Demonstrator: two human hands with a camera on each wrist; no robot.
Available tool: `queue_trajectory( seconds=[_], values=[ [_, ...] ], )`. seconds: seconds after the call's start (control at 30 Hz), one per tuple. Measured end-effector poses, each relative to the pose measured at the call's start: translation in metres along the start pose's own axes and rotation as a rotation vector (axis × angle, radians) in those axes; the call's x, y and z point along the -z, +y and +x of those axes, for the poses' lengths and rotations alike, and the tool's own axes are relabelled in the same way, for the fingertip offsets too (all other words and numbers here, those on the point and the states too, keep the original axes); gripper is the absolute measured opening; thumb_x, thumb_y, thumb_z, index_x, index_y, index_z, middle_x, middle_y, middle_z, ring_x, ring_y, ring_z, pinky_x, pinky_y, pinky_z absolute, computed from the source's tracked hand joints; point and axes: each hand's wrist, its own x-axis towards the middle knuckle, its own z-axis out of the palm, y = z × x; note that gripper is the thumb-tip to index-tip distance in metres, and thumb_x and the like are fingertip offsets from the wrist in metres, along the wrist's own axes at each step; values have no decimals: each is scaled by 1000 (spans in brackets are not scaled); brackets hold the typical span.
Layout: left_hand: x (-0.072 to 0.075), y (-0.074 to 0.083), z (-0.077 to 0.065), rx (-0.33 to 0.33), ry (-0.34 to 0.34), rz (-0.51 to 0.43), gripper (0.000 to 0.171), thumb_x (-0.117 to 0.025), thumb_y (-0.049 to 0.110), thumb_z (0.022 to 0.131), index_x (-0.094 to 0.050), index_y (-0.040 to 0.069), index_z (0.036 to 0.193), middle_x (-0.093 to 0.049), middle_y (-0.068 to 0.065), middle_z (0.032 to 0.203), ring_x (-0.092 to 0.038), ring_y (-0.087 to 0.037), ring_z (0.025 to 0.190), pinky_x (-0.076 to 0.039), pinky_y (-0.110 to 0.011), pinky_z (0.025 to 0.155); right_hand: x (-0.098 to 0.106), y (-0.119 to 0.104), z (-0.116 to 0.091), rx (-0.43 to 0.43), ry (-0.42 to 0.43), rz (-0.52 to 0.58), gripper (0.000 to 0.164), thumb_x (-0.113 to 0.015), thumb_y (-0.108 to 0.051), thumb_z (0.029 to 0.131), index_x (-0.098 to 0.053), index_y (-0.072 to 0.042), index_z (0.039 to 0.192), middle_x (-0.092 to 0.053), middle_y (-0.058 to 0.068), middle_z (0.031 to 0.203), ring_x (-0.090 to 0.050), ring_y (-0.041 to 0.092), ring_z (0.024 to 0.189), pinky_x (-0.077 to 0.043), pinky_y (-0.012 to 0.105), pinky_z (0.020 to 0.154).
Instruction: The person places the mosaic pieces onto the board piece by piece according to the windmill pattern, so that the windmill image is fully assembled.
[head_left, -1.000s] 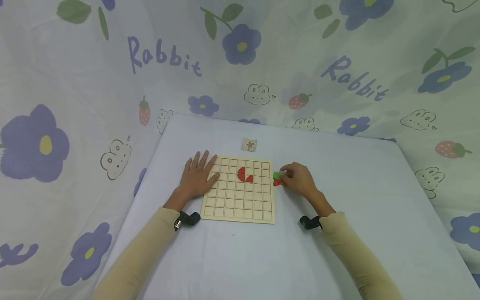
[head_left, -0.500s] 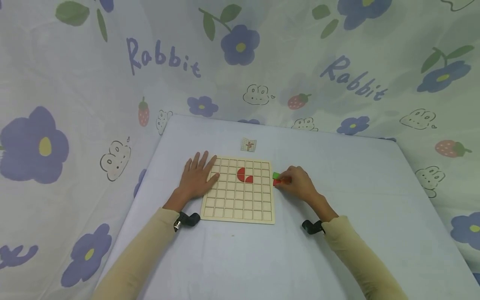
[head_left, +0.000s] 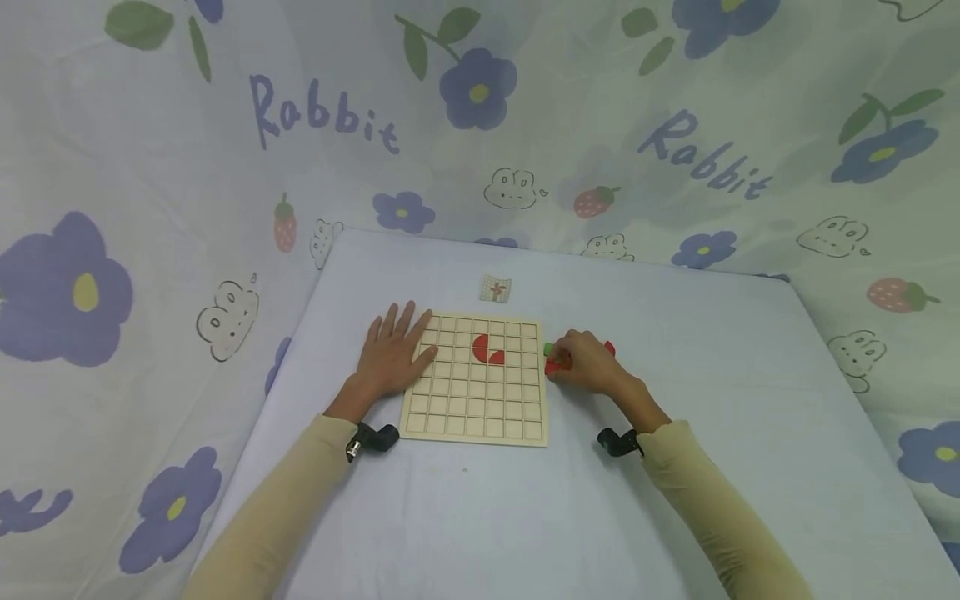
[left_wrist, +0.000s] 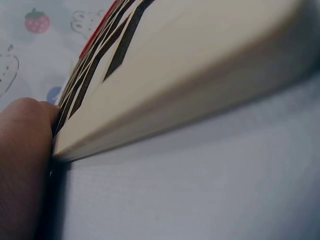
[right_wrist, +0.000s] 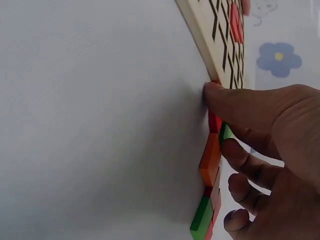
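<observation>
My left hand (head_left: 390, 358) lies with spread fingers over the left edge of a square wooden grid board (head_left: 480, 417). In the left wrist view, my left thumb (left_wrist: 22, 160) rests against the board's edge. Two red pieces (head_left: 482, 350) with curved sides sit in the board's upper cells. Just right of the board, my right hand (head_left: 592, 362) pinches a red piece (right_wrist: 214, 121) between thumb and fingers, low at the table. Part of that piece is hidden by the hand. A green piece (head_left: 548, 348) shows beside its fingertips.
An orange block (right_wrist: 210, 160) and a green block (right_wrist: 201, 220) lie in a row with other red pieces under my right hand. Behind the board is a small patterned card (head_left: 495, 288). A printed curtain (head_left: 465, 183) stands along the table's back.
My right hand has moved down slightly from the green piece to the red one. A red piece now shows beyond its knuckles. The left hand stays in place.
</observation>
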Motion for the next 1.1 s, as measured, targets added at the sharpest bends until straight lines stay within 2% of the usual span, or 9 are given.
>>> queue_trajectory(
  seconds=[0.13, 0.3, 0.47, 0.6, 0.73, 0.9, 1.0, 1.1],
  values=[
    [-1, 0, 0, -1, -4, -2, 71, -31, 55, 101, -17, 18, 159, -7, -16, 163, 1, -39, 148, -2, -57, 116, 0, -1, 1, -16, -36, 55, 21, -85, -17, 77, -72, -11, 93, -59, -2, 86, -49, 20, 85, -43, 33, 72],
    [-1, 0, 0, 4, -16, -1, 71, -29, 56, 100, -15, 19, 160, -5, -14, 164, 2, -38, 148, 0, -56, 116, -1, 1, -4, -35, -62, 193, 20, -84, -11, 78, -69, -14, 92, -63, -4, 85, -55, 18, 81, -49, 31, 72],
    [0, 0, 0, 6, -14, -3, 72, -30, 56, 100, -15, 18, 160, -5, -15, 164, 3, -38, 148, 0, -56, 116, 2, 0, -6, 62, 65, 332, 14, -77, -2, 83, -72, -10, 93, -68, -1, 95, -63, 18, 88, -54, 35, 79],
    [0, 0, 0, 8, -14, 0, 72, -29, 56, 100, -14, 19, 160, -4, -14, 164, 3, -38, 148, 0, -56, 116, 5, -4, -3, 99, 126, 440, 19, -73, -1, 86, -73, -4, 105, -69, 2, 103, -66, 19, 93, -55, 38, 81],
    [0, 0, 0, 8, -15, 3, 72, -29, 56, 100, -14, 19, 160, -4, -14, 164, 3, -38, 148, 0, -56, 116, 1, -8, 4, 32, 139, 521, 27, -75, -6, 86, -72, -3, 112, -71, 3, 101, -68, 19, 88, -56, 36, 75],
    [0, 0, 0, 6, -11, 9, 72, -30, 56, 100, -16, 18, 159, -6, -15, 163, 1, -38, 148, -2, -57, 116, -8, -14, 11, -71, 171, 574, 17, -75, -8, 86, -74, -8, 104, -71, 2, 100, -69, 17, 86, -55, 33, 72],
    [1, 0, -1, 5, -11, 12, 72, -30, 56, 100, -16, 18, 159, -6, -15, 163, 1, -39, 148, -3, -57, 116, -12, -20, 14, -111, 183, 572, 13, -75, -10, 87, -75, -10, 100, -71, 1, 99, -69, 18, 84, -55, 33, 70],
    [1, 0, -1, 3, -8, 10, 71, -30, 56, 100, -16, 18, 159, -6, -15, 163, 1, -39, 148, -3, -57, 116, -16, -27, 17, -119, 186, 522, 12, -76, -14, 86, -77, -10, 98, -72, 0, 93, -67, 18, 80, -55, 32, 67]
  ],
)
